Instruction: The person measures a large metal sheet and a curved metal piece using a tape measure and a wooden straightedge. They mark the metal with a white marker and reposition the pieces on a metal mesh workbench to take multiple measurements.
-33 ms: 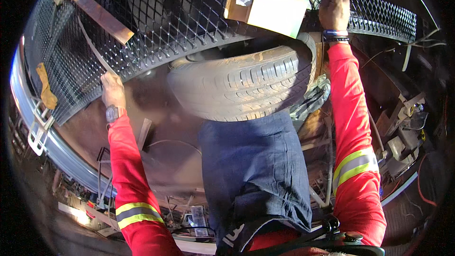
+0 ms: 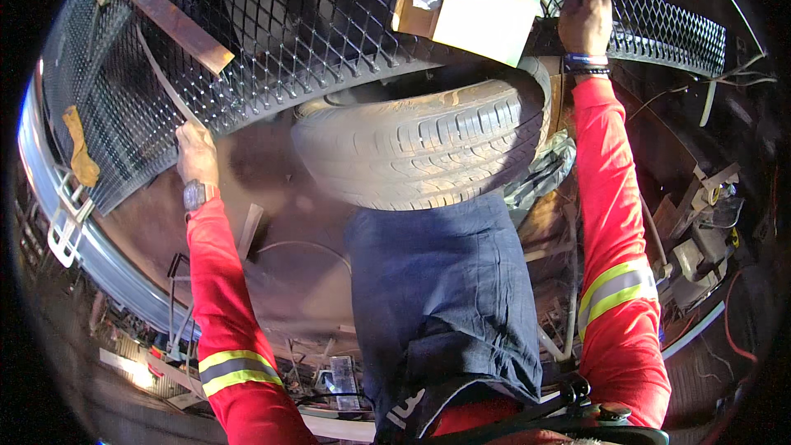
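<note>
1. Thin, narrow, pale grey strip [image 2: 164, 85]: at 10 o'clock in the head view, its lower end in the left hand, its length slanting up and leftward over the mesh.
2. Left hand [image 2: 198, 155]: between 9 and 10 o'clock, bare, fingers closed around the strip; dark wristwatch [image 2: 194, 195] at the wrist.
3. Right hand [image 2: 587, 21]: between 1 and 2 o'clock, bare, over the mesh, fingers curled; cannot tell whether they are clamped on anything. Dark bands [image 2: 587, 66] circle the wrist.
4. Black, diamond-patterned metal mesh panel [image 2: 329, 33]: spans 9 to 2 o'clock, curved by the lens.
5. Flat, rust-brown metal bar [image 2: 169, 16]: 10 o'clock, slanted across the mesh.
6. Tan, rectangular cardboard-like piece [image 2: 482, 12]: 1 o'clock, brightly lit, just left of the right hand.
7. Dusty, treaded rubber tyre [image 2: 420, 148]: just toward 12 o'clock from centre.
8. Narrow, yellow-brown scrap [image 2: 81, 152]: 9 o'clock, on the mesh.
</note>
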A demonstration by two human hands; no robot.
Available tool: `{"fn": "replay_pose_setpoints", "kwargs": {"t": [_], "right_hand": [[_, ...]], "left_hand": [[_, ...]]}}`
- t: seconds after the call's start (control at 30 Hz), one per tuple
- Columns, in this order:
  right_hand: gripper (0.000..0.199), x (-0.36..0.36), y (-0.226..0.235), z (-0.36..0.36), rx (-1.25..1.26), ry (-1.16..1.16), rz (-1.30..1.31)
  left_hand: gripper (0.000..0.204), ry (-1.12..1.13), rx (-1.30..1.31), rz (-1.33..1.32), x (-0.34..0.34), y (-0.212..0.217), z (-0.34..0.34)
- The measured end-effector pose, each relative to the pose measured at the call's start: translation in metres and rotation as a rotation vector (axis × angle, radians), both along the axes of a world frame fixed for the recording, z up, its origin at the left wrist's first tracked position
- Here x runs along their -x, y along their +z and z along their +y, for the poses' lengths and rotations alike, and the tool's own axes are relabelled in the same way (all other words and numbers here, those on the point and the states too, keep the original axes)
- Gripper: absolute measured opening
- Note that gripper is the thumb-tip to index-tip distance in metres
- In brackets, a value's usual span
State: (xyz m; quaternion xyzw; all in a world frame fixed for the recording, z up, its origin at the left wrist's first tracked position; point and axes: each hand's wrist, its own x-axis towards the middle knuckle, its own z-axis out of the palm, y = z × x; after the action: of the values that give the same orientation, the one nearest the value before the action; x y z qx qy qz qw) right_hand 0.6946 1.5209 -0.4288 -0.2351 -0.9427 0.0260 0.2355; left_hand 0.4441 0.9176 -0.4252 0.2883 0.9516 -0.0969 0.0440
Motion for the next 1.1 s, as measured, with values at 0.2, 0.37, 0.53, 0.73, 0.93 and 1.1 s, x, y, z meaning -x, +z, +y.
{"fn": "replay_pose_setpoints", "kwargs": {"t": [0.2, 0.37, 0.53, 0.73, 0.93, 1.1], "right_hand": [[0.017, -0.014, 0.027, -0.032, 0.435, -0.118, 0.397], [0.046, -0.040, 0.091, -0.118, 0.614, -0.257, 0.345], [0.031, -0.060, 0.094, -0.189, 0.792, -0.254, 0.342], [0.014, -0.037, 0.089, -0.239, 0.704, 0.003, 0.086], [0.014, -0.002, 0.076, -0.236, 0.597, 0.087, -0.031], [0.013, 0.009, 0.073, -0.231, 0.675, 0.071, -0.167]], "left_hand": [[0.030, 0.102, 0.027, -0.009, -0.006, 0.008, 0.006], [0.040, 0.203, -0.158, 0.359, -0.017, -0.001, 0.023], [0.043, 0.550, -0.471, 0.269, -0.007, -0.053, 0.017], [0.041, 0.517, -0.524, 0.369, -0.013, -0.064, 0.024], [0.038, 0.550, -0.447, 0.440, -0.017, -0.059, 0.029], [0.039, 0.540, -0.448, 0.426, -0.017, -0.056, 0.028]]}}
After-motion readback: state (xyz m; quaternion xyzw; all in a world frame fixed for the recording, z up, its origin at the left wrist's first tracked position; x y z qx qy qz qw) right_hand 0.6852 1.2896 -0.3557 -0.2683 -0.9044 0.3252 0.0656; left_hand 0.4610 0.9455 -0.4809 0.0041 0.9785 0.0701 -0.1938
